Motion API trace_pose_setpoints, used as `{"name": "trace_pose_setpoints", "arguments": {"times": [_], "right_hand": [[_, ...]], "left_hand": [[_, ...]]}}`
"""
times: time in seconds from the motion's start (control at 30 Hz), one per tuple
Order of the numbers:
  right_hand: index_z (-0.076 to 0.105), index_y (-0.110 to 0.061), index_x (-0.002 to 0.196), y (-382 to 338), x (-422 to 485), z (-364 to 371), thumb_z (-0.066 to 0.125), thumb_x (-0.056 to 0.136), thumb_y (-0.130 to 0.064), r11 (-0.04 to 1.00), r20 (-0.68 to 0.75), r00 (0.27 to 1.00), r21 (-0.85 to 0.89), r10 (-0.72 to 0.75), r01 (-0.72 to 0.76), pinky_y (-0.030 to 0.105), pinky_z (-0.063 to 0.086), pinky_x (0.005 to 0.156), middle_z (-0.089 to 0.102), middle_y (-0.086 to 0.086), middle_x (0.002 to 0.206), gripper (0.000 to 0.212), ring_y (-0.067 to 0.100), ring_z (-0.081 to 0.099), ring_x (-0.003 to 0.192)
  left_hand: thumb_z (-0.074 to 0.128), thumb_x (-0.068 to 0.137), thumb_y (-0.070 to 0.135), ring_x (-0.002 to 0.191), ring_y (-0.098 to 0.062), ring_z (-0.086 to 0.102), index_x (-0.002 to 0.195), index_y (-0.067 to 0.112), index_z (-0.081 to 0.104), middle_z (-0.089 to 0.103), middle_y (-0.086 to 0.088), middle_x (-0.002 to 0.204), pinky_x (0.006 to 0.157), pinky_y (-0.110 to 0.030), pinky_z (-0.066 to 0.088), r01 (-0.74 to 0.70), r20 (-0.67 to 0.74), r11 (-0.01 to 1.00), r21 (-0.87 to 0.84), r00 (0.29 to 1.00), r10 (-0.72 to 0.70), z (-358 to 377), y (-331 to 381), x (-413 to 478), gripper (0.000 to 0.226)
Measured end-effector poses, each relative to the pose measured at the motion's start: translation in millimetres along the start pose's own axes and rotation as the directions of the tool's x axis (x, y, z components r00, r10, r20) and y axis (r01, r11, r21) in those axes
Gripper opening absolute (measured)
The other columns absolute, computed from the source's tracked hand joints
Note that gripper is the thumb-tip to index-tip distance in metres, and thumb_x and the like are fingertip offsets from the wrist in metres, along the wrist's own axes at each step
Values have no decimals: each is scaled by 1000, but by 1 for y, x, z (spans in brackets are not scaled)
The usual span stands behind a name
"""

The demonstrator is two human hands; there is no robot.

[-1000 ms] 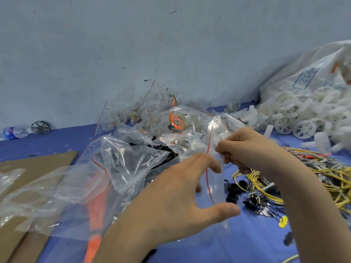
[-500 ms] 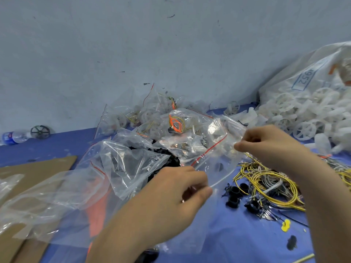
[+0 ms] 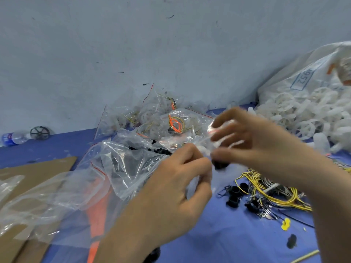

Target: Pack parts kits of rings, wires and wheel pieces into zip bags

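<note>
both hands met over the middle of the blue desk [image 3: 218, 236]. the left hand [image 3: 171, 190] pinched one side of a small clear zip bag [image 3: 218, 138] between thumb and curled fingers. the right hand [image 3: 252, 143], blurred, had its fingers curled round the bag's other side. the bag was held off the desk, its red strip showing between the hands. a black piece [image 3: 220, 165] showed just under the right thumb; whether it lay inside the bag could not be told. toward the far edge lay a heap of packed bags [image 3: 150, 118], one holding an orange wire coil [image 3: 175, 124]. a large loose clear bag [image 3: 91, 179] sprawled toward the left edge over a sheet of cardboard [image 3: 38, 169], with black parts [image 3: 155, 149] in its far end. at the right edge a white sack [image 3: 313, 73] spilled white wheel pieces [image 3: 296, 118]. below the right hand, yellow wires [image 3: 266, 188] and black rings [image 3: 234, 193] lay loose on the desk.
</note>
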State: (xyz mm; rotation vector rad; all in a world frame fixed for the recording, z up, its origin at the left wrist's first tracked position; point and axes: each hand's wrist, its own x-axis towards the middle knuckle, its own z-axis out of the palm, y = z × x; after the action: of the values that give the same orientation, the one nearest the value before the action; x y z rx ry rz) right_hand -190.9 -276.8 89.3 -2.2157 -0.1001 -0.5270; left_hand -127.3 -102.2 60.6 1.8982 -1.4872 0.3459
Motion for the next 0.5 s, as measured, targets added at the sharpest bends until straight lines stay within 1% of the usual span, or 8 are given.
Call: {"name": "trace_pose_setpoints", "arguments": {"times": [0.07,0.13,0.2,0.23,0.3,0.33,0.4,0.5], "right_hand": [[62,-25,87,-3,7,-6,78,73,-38,984,-367,925,106,-97,145,23,56,72,73,-4,82,25,10,69,75],[63,-21,78,6,23,-9,65,79,-22,922,-689,722,242,-57,304,22,55,66,73,-2,72,3,13,70,68],[60,-21,75,32,54,4,58,79,-18,913,-804,589,298,83,277,24,54,62,70,-1,65,6,13,68,63],[60,-19,76,48,73,17,59,80,-16,951,-790,602,266,120,159,26,52,64,69,-2,67,5,13,66,64],[64,-13,85,87,107,55,61,82,-10,986,-627,761,84,167,-147,29,48,75,70,4,83,5,18,64,77],[65,-10,94,108,120,78,60,83,-6,972,-512,839,-32,185,-233,30,47,82,70,8,95,13,22,64,89],[61,-10,117,145,136,115,56,82,1,955,-301,944,-213,138,-208,31,42,90,61,12,120,36,29,57,109],[39,-18,142,184,153,138,54,88,-7,935,-118,986,-323,115,-147,27,34,97,33,4,150,57,25,45,125]], "left_hand": [[44,85,23,77,-6,49,73,19,51,48,7,83,70,-12,35,-1,-67,1000,13,998,2,-10,-3,-1,14],[44,85,22,78,-9,51,71,15,50,48,7,82,70,-12,36,20,-161,999,42,987,-13,-22,-10,-5,16],[44,83,23,77,-10,51,70,15,49,47,8,81,69,-12,35,74,-268,996,56,962,-57,-35,-20,-9,16],[44,82,24,76,-10,50,69,16,48,46,8,79,69,-12,34,111,-316,993,48,944,-91,-41,-26,-11,17],[42,80,27,73,-11,48,66,16,46,45,5,76,68,-14,33,183,-387,983,24,908,-159,-48,-38,-15,18],[41,79,28,72,-12,47,65,15,46,45,4,74,66,-15,33,216,-409,976,16,892,-191,-51,-43,-17,20],[41,77,32,70,-12,47,65,14,47,46,2,73,65,-15,33,265,-430,964,-1,870,-240,-55,-53,-21,23],[41,76,35,69,-14,47,63,14,47,48,0,72,63,-15,33,289,-445,957,-26,854,-270,-61,-62,-25,26]]}}
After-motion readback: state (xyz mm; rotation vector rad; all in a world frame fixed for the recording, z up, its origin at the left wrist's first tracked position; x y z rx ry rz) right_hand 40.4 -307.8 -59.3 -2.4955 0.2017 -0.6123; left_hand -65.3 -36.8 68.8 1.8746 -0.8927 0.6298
